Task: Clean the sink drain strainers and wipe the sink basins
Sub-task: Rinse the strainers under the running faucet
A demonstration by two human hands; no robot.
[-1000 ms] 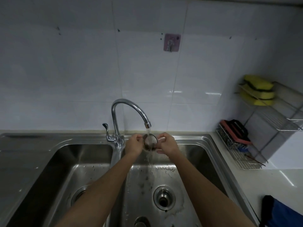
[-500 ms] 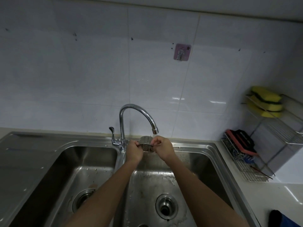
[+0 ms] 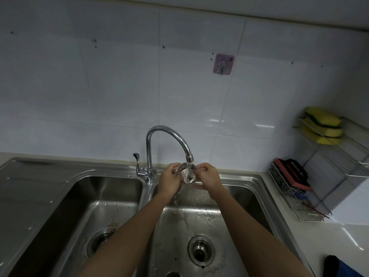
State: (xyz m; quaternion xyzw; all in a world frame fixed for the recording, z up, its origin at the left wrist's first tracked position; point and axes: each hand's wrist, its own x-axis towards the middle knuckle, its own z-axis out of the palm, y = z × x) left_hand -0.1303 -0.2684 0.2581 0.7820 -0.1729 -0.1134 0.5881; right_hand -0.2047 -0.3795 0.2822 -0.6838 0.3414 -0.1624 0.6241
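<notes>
The strainer (image 3: 186,174), pinched between the left hand (image 3: 169,179) and right hand (image 3: 207,177) under the faucet (image 3: 169,136), has turned from side-on to show its perforated inside, so rinsing continues. Below the hands, the right basin (image 3: 235,198) drain (image 3: 201,250) sits open; nothing blocks it.

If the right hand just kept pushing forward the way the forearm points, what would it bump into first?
Probably the back wall of the right basin, just beyond the right hand holding the strainer; then the tiled wall. Depth is hard to judge.
</notes>
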